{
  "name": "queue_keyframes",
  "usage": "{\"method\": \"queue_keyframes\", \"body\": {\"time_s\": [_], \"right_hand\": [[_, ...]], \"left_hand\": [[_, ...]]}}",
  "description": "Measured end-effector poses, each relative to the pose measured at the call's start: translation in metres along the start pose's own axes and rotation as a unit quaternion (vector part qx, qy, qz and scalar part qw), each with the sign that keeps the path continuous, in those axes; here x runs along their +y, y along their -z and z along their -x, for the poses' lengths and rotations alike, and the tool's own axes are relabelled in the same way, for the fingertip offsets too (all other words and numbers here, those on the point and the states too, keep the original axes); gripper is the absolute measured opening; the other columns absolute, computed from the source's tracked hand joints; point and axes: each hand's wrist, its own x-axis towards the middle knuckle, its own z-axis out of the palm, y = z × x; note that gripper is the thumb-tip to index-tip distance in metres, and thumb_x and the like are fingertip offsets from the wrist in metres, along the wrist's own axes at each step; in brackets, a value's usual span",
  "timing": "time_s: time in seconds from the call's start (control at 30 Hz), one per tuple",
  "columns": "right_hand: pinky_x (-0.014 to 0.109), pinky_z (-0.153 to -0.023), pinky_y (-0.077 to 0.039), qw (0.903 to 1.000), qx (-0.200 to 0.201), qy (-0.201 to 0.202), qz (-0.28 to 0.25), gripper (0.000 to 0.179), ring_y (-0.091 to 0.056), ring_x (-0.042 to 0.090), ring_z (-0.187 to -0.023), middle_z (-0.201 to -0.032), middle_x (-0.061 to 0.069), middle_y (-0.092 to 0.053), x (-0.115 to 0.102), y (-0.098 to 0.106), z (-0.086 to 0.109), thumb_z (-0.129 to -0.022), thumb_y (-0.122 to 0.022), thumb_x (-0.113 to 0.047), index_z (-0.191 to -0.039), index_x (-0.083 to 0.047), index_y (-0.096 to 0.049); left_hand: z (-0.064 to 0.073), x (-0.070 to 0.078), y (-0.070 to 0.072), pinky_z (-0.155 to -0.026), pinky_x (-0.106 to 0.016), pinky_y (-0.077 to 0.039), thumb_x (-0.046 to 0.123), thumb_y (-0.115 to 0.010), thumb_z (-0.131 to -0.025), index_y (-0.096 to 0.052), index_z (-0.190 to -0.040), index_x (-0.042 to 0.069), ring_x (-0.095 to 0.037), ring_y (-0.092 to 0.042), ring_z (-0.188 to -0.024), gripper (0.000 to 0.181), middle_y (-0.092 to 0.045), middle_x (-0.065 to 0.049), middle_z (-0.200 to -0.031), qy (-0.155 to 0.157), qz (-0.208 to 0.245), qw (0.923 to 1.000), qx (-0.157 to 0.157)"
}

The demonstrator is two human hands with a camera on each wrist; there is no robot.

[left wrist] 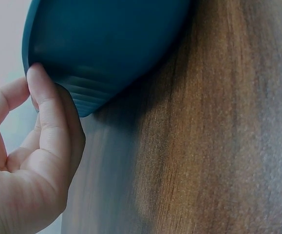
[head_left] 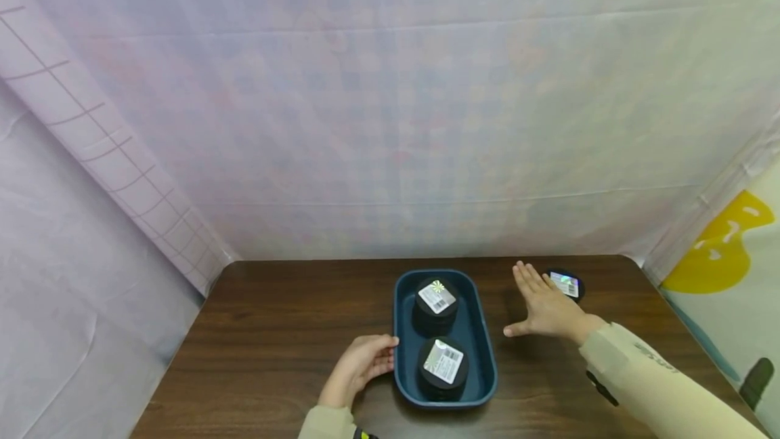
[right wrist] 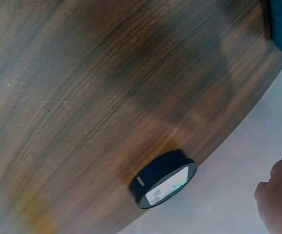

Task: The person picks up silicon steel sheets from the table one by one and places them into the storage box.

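A dark blue oblong tray (head_left: 473,330) lies on the table with two black round containers (head_left: 437,303) inside, one behind the other, each labelled white on top. My left hand (head_left: 362,363) holds the tray's left edge. In the left wrist view, that hand (left wrist: 43,151) pinches the tray rim between thumb and finger. To the right of the tray my right hand (head_left: 548,308) is spread above the table, its fingers straight and nothing in it. Just beyond that hand sits a third black round container (head_left: 565,284), partly hidden by it in the head view but whole (right wrist: 162,180) in the right wrist view.
The brown wooden table (head_left: 274,330) has rounded far corners. A pale printed cloth (head_left: 396,120) hangs close behind its far edge. More cloth hangs at the left, and a sheet with a yellow shape (head_left: 719,256) hangs at the right.
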Motion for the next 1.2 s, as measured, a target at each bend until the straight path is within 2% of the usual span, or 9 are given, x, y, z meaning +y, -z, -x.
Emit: {"method": "queue_keyframes", "body": {"time_s": [0.27,0.67,0.93,1.2], "right_hand": [[0.061,-0.107,-0.008,0.9998,-0.001,-0.011,-0.014,0.118,-0.004,0.043,-0.138,-0.150,0.029,-0.005,0.007,-0.001,0.004,-0.069,-0.069,-0.060,-0.142,0.012,-0.011],[0.058,-0.109,-0.006,0.9988,0.009,-0.044,-0.019,0.118,-0.004,0.043,-0.138,-0.150,0.029,-0.005,0.021,-0.002,0.008,-0.071,-0.067,-0.061,-0.143,0.011,-0.008],[0.060,-0.107,-0.006,0.9982,0.010,-0.055,-0.020,0.118,-0.002,0.044,-0.138,-0.149,0.031,-0.001,0.030,0.002,0.010,-0.073,-0.065,-0.061,-0.143,0.011,-0.003],[0.061,-0.108,-0.003,0.9968,0.003,-0.078,-0.016,0.117,-0.002,0.047,-0.136,-0.147,0.034,-0.003,0.041,0.009,0.010,-0.075,-0.064,-0.061,-0.141,0.014,-0.004]], "left_hand": [[0.003,0.000,-0.001,-0.058,-0.020,-0.051,0.012,-0.063,-0.080,-0.058,-0.079,0.005,-0.008,-0.054,-0.059,0.008,-0.054,0.000,-0.067,-0.001,0.001,1.0000,0.001],[0.006,-0.001,0.001,-0.059,-0.021,-0.051,0.012,-0.062,-0.081,-0.059,-0.082,0.005,-0.009,-0.055,-0.060,0.008,-0.054,-0.001,-0.068,-0.003,0.000,1.0000,-0.003],[0.007,-0.002,0.002,-0.058,-0.021,-0.051,0.012,-0.063,-0.081,-0.059,-0.081,0.006,-0.009,-0.055,-0.060,0.007,-0.054,-0.001,-0.068,-0.003,0.002,1.0000,-0.006],[0.010,-0.002,0.002,-0.060,-0.022,-0.052,0.013,-0.063,-0.081,-0.059,-0.083,0.004,-0.009,-0.055,-0.061,0.009,-0.054,-0.001,-0.069,0.000,-0.001,1.0000,-0.004]]}}
